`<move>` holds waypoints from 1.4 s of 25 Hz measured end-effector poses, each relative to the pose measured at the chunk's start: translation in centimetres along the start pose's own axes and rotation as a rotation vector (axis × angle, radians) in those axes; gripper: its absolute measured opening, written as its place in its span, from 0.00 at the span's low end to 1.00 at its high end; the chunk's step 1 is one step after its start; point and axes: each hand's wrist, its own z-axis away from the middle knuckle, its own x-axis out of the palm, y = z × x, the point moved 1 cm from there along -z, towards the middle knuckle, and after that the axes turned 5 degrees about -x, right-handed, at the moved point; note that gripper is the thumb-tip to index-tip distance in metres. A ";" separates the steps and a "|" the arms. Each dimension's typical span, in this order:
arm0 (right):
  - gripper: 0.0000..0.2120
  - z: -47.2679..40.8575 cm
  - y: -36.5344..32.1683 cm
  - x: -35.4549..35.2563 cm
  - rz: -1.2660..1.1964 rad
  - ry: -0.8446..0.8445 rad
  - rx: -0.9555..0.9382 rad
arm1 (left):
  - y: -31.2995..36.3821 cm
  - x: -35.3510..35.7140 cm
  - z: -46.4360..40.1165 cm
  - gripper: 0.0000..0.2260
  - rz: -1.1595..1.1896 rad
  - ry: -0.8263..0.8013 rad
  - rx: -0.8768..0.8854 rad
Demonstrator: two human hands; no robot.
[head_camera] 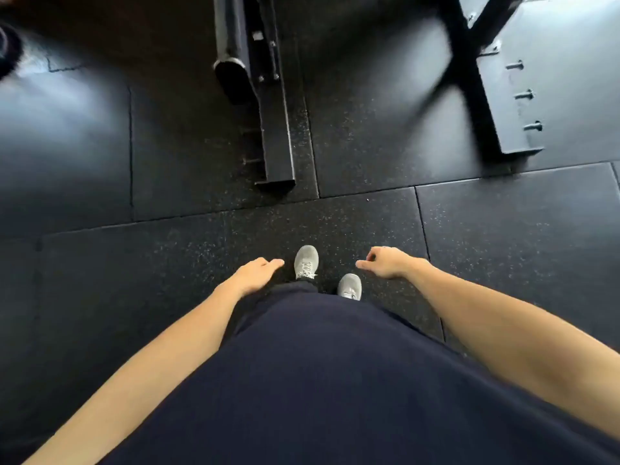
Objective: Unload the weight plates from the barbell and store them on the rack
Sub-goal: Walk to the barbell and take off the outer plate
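Left hand (256,275) fingers straight, released, holding nothing; right hand (385,263) loosely curled, holding nothing. Black steel frame (275,142) ahead on rubber floor (167,263).

So we're looking down at the floor (174,297), black rubber tiles with pale speckles and seams running between them. Two grey sneakers (306,261) stand on the speckled tile at the near middle, the left one a bit ahead of the right. Past the seam in front of them, a black steel base rail (273,135) lies flat on the floor and runs off toward the far edge, with a dark rounded piece beside its left side that's too blurry for us to call. Over at the far right, a flat dark plate (513,105) with a few bolt heads sits on the floor, with black bars crossing over it. The far left corner has something dark and round that we can't make out.
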 end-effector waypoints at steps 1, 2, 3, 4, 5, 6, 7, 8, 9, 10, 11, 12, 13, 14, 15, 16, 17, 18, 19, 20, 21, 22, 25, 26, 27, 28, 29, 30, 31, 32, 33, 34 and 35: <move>0.26 -0.8 -0.9 -0.1 0.073 -0.026 -0.047 | -1.4 0.7 0.8 0.29 0.038 0.006 -0.024; 0.27 -1.2 -1.8 -0.2 0.136 -0.052 -0.063 | -2.7 1.2 1.5 0.27 0.072 0.010 -0.057; 0.27 -1.9 -2.6 -0.4 0.192 -0.077 -0.088 | -4.2 2.0 2.2 0.25 0.111 0.008 -0.072; 0.27 -2.3 -4.2 -0.6 0.238 -0.112 -0.114 | -5.9 2.6 3.5 0.23 0.175 0.005 -0.108; 0.26 -3.0 -5.8 -0.4 0.294 -0.140 -0.147 | -7.7 3.3 4.3 0.23 0.249 0.005 -0.140; 0.26 -3.5 -7.6 -0.1 0.335 -0.163 -0.170 | -9.5 3.8 5.0 0.23 0.300 0.005 -0.165; 0.26 -4.1 -9.4 0.4 0.371 -0.179 -0.202 | -11.3 4.2 5.3 0.24 0.357 0.012 -0.182; 0.26 -4.4 -11.5 0.9 0.403 -0.199 -0.222 | -12.9 4.4 5.8 0.24 0.405 0.023 -0.206; 0.28 -4.9 -13.6 1.6 0.436 -0.219 -0.246 | -14.6 4.5 5.7 0.23 0.467 0.034 -0.222; 0.29 -5.3 -16.0 2.4 0.468 -0.235 -0.269 | -16.3 4.4 5.5 0.22 0.510 0.045 -0.235; 0.30 -5.7 -18.3 3.1 0.502 -0.246 -0.291 | -17.8 4.1 5.3 0.20 0.548 0.053 -0.240; 0.31 -6.2 -20.4 4.0 0.529 -0.259 -0.296 | -19.1 3.6 5.2 0.19 0.572 0.052 -0.241; 0.31 -7.1 -23.1 5.1 0.555 -0.266 -0.306 | -21.2 2.6 4.7 0.19 0.607 0.062 -0.238; 0.31 -7.7 -26.0 6.1 0.570 -0.273 -0.304 | -23.3 1.4 4.4 0.19 0.631 0.071 -0.233; 0.32 -8.4 -28.8 7.1 0.572 -0.272 -0.307 | -25.6 0.0 4.0 0.20 0.652 0.083 -0.235; 0.32 -9.0 -31.8 8.0 0.567 -0.273 -0.310 | -28.0 -1.5 3.5 0.21 0.665 0.101 -0.246; 0.33 -9.4 -34.9 8.9 0.560 -0.268 -0.322 | -30.4 -3.1 3.2 0.22 0.680 0.116 -0.259; 0.34 -9.7 -37.9 9.6 0.547 -0.253 -0.335 | -32.8 -4.8 3.1 0.23 0.689 0.128 -0.271; 0.34 -9.9 -40.5 10.1 0.529 -0.239 -0.353 | -34.7 -6.3 2.9 0.23 0.697 0.134 -0.274; 0.35 -9.9 -42.7 10.3 0.513 -0.227 -0.365 | -36.2 -7.7 2.9 0.24 0.697 0.134 -0.281; 0.34 -10.3 -45.1 10.7 0.502 -0.218 -0.378 | -38.0 -9.2 2.6 0.24 0.704 0.131 -0.285; 0.34 -10.6 -47.4 10.9 0.503 -0.210 -0.380 | -39.5 -10.5 2.2 0.24 0.717 0.130 -0.285; 0.34 -12.2 -53.2 11.3 0.506 -0.205 -0.393 | -43.1 -14.1 0.8 0.24 0.743 0.113 -0.278; 0.34 -13.0 -55.0 11.3 0.515 -0.205 -0.390 | -44.0 -15.3 0.2 0.24 0.750 0.104 -0.276; 0.34 -13.9 -56.8 11.4 0.526 -0.209 -0.388 | -44.9 -16.6 -0.5 0.23 0.755 0.097 -0.268; 0.34 -14.6 -58.3 11.5 0.541 -0.217 -0.381 | -45.7 -17.8 -1.1 0.22 0.749 0.084 -0.263; 0.34 -15.6 -59.9 11.6 0.552 -0.226 -0.381 | -46.5 -19.2 -1.8 0.21 0.734 0.076 -0.255; 0.34 -16.9 -62.1 11.6 0.561 -0.237 -0.379 | -47.8 -20.9 -2.8 0.21 0.726 0.062 -0.262; 0.34 -18.4 -64.4 11.5 0.563 -0.247 -0.379 | -49.2 -22.9 -4.1 0.22 0.715 0.057 -0.275; 0.34 -19.8 -66.8 11.4 0.559 -0.252 -0.384 | -50.7 -25.1 -5.3 0.22 0.701 0.050 -0.288; 0.34 -21.1 -69.4 11.3 0.549 -0.259 -0.390 | -52.1 -27.5 -6.4 0.23 0.689 0.047 -0.288; 0.33 -22.5 -72.1 11.1 0.539 -0.263 -0.395 | -53.7 -30.2 -7.5 0.23 0.682 0.043 -0.298; 0.33 -23.8 -75.0 10.7 0.533 -0.264 -0.398 | -55.2 -33.1 -8.5 0.22 0.675 0.042 -0.311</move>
